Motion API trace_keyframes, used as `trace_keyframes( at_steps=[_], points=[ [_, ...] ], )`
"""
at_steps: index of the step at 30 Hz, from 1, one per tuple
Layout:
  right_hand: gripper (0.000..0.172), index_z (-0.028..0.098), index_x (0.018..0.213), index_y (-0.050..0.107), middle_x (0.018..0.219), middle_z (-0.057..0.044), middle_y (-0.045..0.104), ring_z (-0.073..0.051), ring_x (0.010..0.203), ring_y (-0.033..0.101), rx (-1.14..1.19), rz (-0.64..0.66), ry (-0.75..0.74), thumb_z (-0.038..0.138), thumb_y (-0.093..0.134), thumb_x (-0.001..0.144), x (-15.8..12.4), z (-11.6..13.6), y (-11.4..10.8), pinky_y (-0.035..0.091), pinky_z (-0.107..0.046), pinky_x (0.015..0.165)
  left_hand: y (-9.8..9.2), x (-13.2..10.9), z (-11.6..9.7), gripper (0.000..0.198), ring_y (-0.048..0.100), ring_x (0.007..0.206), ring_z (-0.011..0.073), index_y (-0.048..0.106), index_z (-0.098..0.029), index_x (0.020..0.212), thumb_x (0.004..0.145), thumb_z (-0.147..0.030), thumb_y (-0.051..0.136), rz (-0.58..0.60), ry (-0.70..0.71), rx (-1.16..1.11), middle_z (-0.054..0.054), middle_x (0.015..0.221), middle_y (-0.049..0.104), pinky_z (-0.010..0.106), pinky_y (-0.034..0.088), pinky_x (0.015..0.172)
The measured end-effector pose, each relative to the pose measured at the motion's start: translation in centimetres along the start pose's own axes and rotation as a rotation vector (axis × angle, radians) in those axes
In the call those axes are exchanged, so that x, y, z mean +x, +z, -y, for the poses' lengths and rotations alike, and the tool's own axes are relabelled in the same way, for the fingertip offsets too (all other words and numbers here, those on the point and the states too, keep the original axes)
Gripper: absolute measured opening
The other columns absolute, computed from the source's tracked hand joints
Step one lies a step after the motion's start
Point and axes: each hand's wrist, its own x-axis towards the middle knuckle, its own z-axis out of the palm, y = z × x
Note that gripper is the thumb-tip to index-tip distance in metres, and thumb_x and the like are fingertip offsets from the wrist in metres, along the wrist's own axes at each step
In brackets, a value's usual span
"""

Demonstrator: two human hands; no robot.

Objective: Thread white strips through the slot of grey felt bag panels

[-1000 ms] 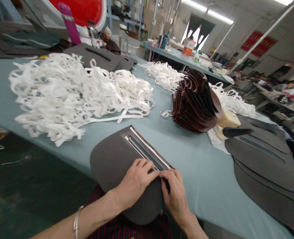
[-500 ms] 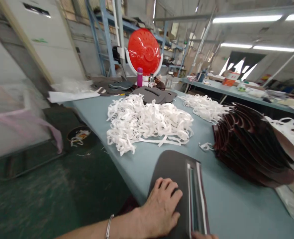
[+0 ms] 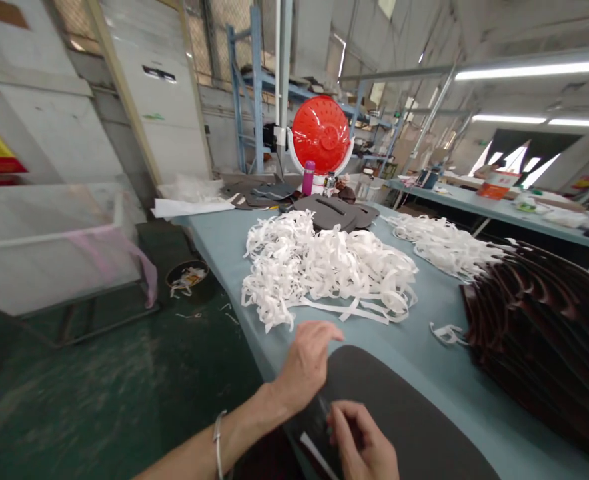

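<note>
A dark grey flat panel [image 3: 399,400] with a rounded end lies on the blue-green table [image 3: 234,267], turned from its earlier angle. My left hand [image 3: 307,363], with a bracelet on the wrist, is at the panel's left edge. Its fingers are stretched out and bent to the right, with nothing visible in them. Lower down, my right hand [image 3: 364,440] is closed in a pinch by a dark part of the panel. What it pinches is hidden. Beside it a short white strip [image 3: 318,455] shows at the bottom edge.
A heap of white ribbon strips [image 3: 334,267] lies beyond my hands, with more white strips [image 3: 444,247] behind. A stack of dark brown panels [image 3: 539,340] stands at right. Grey pieces [image 3: 332,212] and a purple bottle [image 3: 308,179] are at the back. Left is a white bin [image 3: 49,253].
The panel has turned, so its white-edged slot no longer shows as before. My left hand has lifted from lying flat on it. My right hand has come further into view.
</note>
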Motion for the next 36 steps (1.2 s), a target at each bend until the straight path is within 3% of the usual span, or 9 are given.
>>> trace_keyframes(
  at_steps=[4,8,11,15,20,24,27,30,36],
  points=[
    [0.045,0.016,0.074,0.061,0.052,0.001,0.057,-0.008,0.04,0.046,0.28,0.188,0.246,0.059,0.05,0.084,5.2,3.3,3.5,0.033,-0.019,0.039,-4.6,-0.6,2.7,0.049,0.044,0.125,0.0199,0.052,-0.021,0.117,0.079,0.001,0.031,-0.237,-0.091,0.265,0.007,0.122,0.057,0.043,0.03,0.106],
    [0.048,0.016,0.074,0.056,0.054,0.002,0.056,-0.007,0.036,0.043,0.535,0.242,0.373,0.064,0.057,0.074,9.4,5.0,8.5,0.026,-0.018,0.034,-5.4,-1.2,4.8,0.052,0.034,0.135,0.0227,0.046,-0.018,0.127,0.079,-0.001,0.033,-0.171,-0.089,0.452,0.01,0.132,0.052,0.046,0.026,0.107],
    [0.041,0.019,0.062,0.048,0.046,0.007,0.047,-0.004,0.035,0.035,0.557,0.219,0.375,0.056,0.064,0.069,10.0,5.1,9.6,0.022,-0.017,0.035,-4.8,-1.3,6.1,0.038,0.032,0.136,0.0244,0.051,-0.02,0.122,0.088,-0.01,0.036,-0.11,-0.092,0.555,0.009,0.132,0.053,0.047,0.024,0.106],
    [0.033,0.019,0.055,0.046,0.038,0.009,0.038,-0.004,0.034,0.029,0.466,0.177,0.331,0.043,0.063,0.071,6.8,3.8,5.6,0.019,-0.018,0.037,-4.8,-0.7,9.0,0.03,0.033,0.136,0.0247,0.059,-0.022,0.109,0.093,-0.015,0.035,-0.111,-0.134,0.643,0.007,0.127,0.056,0.048,0.022,0.105],
    [0.039,0.019,0.055,0.051,0.039,0.007,0.039,-0.006,0.038,0.031,0.106,0.126,0.383,0.051,0.058,0.075,0.9,0.0,-5.0,0.024,-0.021,0.041,-6.0,1.2,11.6,0.029,0.034,0.135,0.0267,0.06,-0.019,0.105,0.092,-0.017,0.035,-0.118,-0.216,0.647,0.009,0.124,0.058,0.049,0.021,0.105],
    [0.041,0.019,0.064,0.062,0.048,0.003,0.049,-0.009,0.042,0.038,-0.101,-0.025,0.488,0.059,0.061,0.07,-3.2,-2.6,-12.4,0.029,-0.022,0.042,-4.8,0.9,7.8,0.03,0.034,0.132,0.0301,0.053,-0.017,0.117,0.09,-0.023,0.042,-0.214,-0.211,0.597,0.014,0.13,0.051,0.05,0.019,0.106],
    [0.043,0.019,0.071,0.066,0.048,0.003,0.049,-0.01,0.042,0.04,-0.156,-0.098,0.509,0.061,0.06,0.071,-5.0,-3.5,-14.7,0.031,-0.022,0.042,-2.7,-1.1,3.5,0.035,0.043,0.122,0.0283,0.05,-0.019,0.119,0.085,-0.029,0.052,0.037,-0.033,0.444,0.011,0.124,0.054,0.045,0.027,0.104],
    [0.042,0.018,0.08,0.07,0.051,0.002,0.051,-0.011,0.044,0.043,-0.178,-0.128,0.421,0.057,0.057,0.078,-5.5,-4.1,-14.5,0.033,-0.021,0.043,-0.6,-2.6,1.2,0.042,0.049,0.116,0.0248,0.046,-0.022,0.121,0.081,-0.026,0.056,0.387,0.083,0.289,0.007,0.12,0.057,0.043,0.031,0.1],
    [0.032,0.019,0.097,0.067,0.061,0.001,0.058,-0.013,0.057,0.054,-0.265,-0.032,0.143,0.042,0.047,0.089,-3.4,-2.3,-10.4,0.041,-0.022,0.057,1.5,-0.6,-2.0,0.041,0.044,0.123,0.026,0.045,-0.02,0.124,0.084,-0.016,0.05,0.318,0.083,0.252,0.011,0.126,0.054,0.045,0.029,0.101]
  ],
)
